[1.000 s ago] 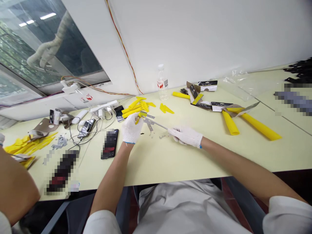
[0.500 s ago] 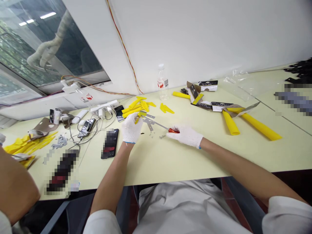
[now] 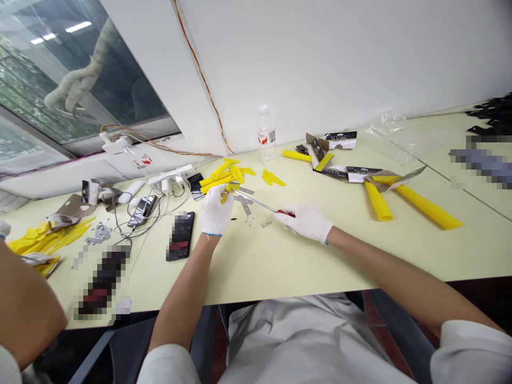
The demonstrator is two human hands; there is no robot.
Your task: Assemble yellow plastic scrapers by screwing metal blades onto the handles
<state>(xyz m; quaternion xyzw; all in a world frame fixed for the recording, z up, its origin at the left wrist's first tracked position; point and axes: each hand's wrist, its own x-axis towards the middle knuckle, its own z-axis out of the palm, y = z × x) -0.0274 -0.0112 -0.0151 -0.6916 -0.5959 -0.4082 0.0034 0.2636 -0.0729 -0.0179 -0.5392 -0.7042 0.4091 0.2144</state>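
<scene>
My right hand [image 3: 306, 221], in a white knitted glove, is closed around the red handle of a screwdriver [image 3: 260, 203]. Its long metal shaft points left, and the tip meets a small yellow plastic piece [image 3: 232, 187]. That piece is pinched in my gloved left hand [image 3: 216, 210]; its lower part is hidden by the fingers. Flat grey metal plates [image 3: 245, 204] lie on the table just beyond the shaft. Tiny screws [image 3: 265, 224] are scattered between my hands. Behind my left hand is a heap of yellow plastic parts [image 3: 224, 173].
A phone [image 3: 180, 236] lies left of my left forearm, near tangled cables [image 3: 160, 205] and a power strip [image 3: 182, 172]. A clear bottle [image 3: 266, 136] stands by the wall. Yellow tubes [image 3: 428, 205] with cardboard packaging lie at right. Another person's arm [image 3: 30, 304] is at far left.
Both hands keep nearly the same place. My right fingers have shifted slightly on the screwdriver handle, covering more of it.
</scene>
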